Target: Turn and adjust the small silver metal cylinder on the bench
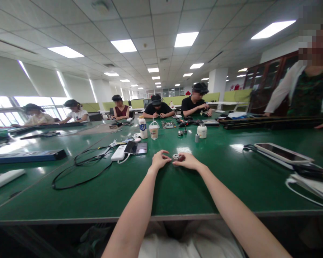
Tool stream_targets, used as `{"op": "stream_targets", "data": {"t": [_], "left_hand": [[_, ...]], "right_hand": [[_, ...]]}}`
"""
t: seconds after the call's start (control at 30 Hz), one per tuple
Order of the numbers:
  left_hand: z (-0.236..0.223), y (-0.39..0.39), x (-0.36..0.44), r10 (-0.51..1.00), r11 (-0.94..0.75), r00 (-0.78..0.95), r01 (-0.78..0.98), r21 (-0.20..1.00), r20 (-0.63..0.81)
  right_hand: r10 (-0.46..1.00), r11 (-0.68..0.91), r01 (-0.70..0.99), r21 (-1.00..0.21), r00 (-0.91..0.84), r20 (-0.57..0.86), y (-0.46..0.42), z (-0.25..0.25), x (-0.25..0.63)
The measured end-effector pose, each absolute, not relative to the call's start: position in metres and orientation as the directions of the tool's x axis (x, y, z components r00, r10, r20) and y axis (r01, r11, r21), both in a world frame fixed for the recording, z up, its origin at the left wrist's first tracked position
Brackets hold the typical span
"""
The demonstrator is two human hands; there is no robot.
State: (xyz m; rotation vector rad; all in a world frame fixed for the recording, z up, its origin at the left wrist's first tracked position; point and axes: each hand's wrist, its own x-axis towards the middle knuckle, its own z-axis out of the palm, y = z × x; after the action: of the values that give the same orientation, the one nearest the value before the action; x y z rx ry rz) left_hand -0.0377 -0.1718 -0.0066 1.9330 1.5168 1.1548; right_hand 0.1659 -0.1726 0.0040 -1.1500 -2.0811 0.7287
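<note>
A small round silver metal part [176,157], ring-shaped on top, is at the middle of the green table [118,200]. My right hand [190,161] grips it from the right, its thumb in front and its fingers at the side. On the other side, my left hand [160,160] is curved with thumb and fingers apart. A small gap separates it from the part, and it holds nothing. Just behind my right hand lies a clear, shiny plastic bag [184,150]. What the part belongs to cannot be made out.
Beyond my hands stand a bottle [143,127], a lidded cup [154,129], a white jar [201,131] and a small metal cylinder [197,138]. A phone [136,147], a white power bank [118,153] and black cable [80,184] lie left. A tablet-like device [284,153] lies right. Several people sit or stand around.
</note>
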Motion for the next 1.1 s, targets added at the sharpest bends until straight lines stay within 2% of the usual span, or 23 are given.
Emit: {"op": "stream_targets", "data": {"t": [0.13,0.33,0.47,0.7,1.1], "left_hand": [[-0.006,-0.173,-0.037,0.929,-0.326,0.049,0.579,0.747,0.367],[0.021,-0.188,-0.022,0.868,-0.414,-0.019,0.524,0.744,0.496],[0.035,-0.198,-0.010,0.831,-0.497,0.029,0.484,0.720,0.555],[0.039,-0.204,-0.005,0.812,-0.544,0.101,0.488,0.683,0.575],[0.039,-0.204,-0.006,0.802,-0.545,0.096,0.521,0.656,0.590]], "right_hand": [[0.873,0.462,0.517,-0.720,-0.407,0.268,-0.173,0.005,0.166],[0.873,0.462,0.514,-0.722,-0.407,0.268,-0.173,0.005,0.165],[0.870,0.467,0.509,-0.723,-0.412,0.272,-0.172,0.004,0.165],[0.863,0.477,0.502,-0.721,-0.425,0.275,-0.171,0.004,0.166],[0.864,0.478,0.508,-0.716,-0.420,0.278,-0.171,0.003,0.166]]}}
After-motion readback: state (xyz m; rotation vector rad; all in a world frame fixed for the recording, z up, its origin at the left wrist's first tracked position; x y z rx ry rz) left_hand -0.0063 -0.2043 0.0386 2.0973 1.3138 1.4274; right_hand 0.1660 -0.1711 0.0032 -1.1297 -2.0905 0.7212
